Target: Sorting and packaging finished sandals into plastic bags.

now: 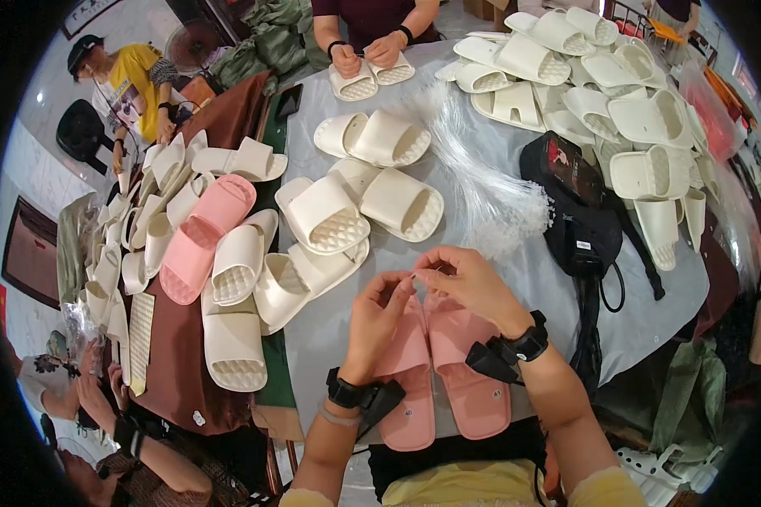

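A pair of pink slippers lies side by side in front of me at the near table edge, the left slipper (403,351) and the right slipper (465,346). My left hand (382,308) is over the far end of the left one, thumb and fingers pinched. Beside it, my right hand (463,283) is also pinched, and the fingertips of both hands meet above the slippers. Whatever thin thing they hold between them is too small to make out. Just beyond lies a bundle of clear plastic strands (482,182).
Cream slippers (325,215) lie left of the strands, with a big heap of cream slippers (643,118) at far right. A black backpack (579,220) rests at right. Another pink slipper (207,237) sits among cream ones at left. Across the table, a person's hands (364,59) handle slippers.
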Tool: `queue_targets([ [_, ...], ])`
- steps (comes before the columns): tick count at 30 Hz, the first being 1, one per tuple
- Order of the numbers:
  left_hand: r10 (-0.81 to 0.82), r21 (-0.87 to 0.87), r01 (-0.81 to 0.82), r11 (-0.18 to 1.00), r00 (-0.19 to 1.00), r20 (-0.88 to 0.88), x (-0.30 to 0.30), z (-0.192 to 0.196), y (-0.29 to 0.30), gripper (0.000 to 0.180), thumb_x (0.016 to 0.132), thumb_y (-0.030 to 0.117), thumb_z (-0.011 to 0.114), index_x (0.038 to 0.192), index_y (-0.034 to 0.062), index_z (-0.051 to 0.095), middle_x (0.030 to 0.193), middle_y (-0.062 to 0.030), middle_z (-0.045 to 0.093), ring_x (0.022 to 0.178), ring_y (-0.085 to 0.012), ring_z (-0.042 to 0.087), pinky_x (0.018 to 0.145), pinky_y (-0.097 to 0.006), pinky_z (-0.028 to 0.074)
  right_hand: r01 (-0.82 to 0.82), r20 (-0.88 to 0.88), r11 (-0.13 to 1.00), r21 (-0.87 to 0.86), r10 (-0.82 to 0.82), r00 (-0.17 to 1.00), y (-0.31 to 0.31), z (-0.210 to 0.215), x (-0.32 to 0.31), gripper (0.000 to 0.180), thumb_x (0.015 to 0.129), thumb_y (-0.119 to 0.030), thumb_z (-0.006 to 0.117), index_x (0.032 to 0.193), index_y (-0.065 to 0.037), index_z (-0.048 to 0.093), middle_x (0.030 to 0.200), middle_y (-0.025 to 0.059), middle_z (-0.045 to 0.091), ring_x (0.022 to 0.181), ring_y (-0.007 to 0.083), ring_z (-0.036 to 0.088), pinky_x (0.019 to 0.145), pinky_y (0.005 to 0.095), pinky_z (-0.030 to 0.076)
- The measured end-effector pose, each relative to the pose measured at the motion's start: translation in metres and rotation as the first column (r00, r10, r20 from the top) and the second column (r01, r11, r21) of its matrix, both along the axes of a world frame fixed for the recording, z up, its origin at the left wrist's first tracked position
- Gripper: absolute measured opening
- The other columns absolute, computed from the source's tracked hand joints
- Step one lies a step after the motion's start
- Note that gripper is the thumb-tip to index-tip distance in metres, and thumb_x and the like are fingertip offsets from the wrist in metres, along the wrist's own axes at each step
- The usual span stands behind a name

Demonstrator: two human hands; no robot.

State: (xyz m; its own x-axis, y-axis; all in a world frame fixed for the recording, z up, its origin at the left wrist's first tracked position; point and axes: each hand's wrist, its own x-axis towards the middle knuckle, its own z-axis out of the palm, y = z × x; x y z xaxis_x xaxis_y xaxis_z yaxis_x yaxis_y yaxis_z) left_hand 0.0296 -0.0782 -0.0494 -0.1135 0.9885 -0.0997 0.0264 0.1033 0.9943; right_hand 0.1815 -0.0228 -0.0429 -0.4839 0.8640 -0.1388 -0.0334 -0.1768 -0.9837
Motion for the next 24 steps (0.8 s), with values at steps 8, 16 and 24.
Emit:
queue_targets([
  [8, 0.001, 0.041, -0.003, 0.999, 1.0, 0.029, -0.004, -0.004, 0.0, 0.017, 0.086, 0.019, 0.056, 0.093, 0.0027, 0.057, 0.078, 0.0017, 0.057, 0.06, -0.0009, 0.044, 0.049, -0.015, 0.034, -0.016, 0.073, 0.997, 0.079, 0.01, 0.997, 0.002, -0.011, -0.003, 0.022, 0.083, -0.018, 0.058, 0.094, 0.0, 0.058, 0.074, 0.0015, 0.058, 0.058, 0.0061, 0.052, 0.049, 0.0196, 0.044],
  [16, -0.01, 0.036, 0.011, 0.999, 1.0, -0.014, -0.004, -0.001, -0.003, 0.016, 0.085, 0.018, 0.058, 0.093, 0.0032, 0.059, 0.076, 0.0017, 0.058, 0.061, -0.0022, 0.046, 0.05, -0.016, 0.034, -0.042, 0.128, 0.973, 0.227, 0.013, 0.992, -0.001, -0.011, -0.004, 0.019, 0.083, -0.016, 0.056, 0.091, 0.001, 0.058, 0.073, 0.0046, 0.059, 0.059, 0.0094, 0.053, 0.051, 0.023, 0.045],
  [24, -0.002, -0.023, 0.002, 1.0, 1.0, -0.004, -0.004, -0.002, -0.002, 0.013, 0.084, 0.011, 0.058, 0.092, -0.0003, 0.059, 0.077, -0.0002, 0.059, 0.066, -0.0041, 0.05, 0.057, -0.017, 0.038, -0.06, 0.171, 0.975, 0.213, 0.023, 0.985, -0.005, 0.002, -0.003, 0.016, 0.082, -0.013, 0.055, 0.089, 0.002, 0.056, 0.074, 0.0084, 0.06, 0.06, 0.0137, 0.056, 0.055, 0.0284, 0.045],
])
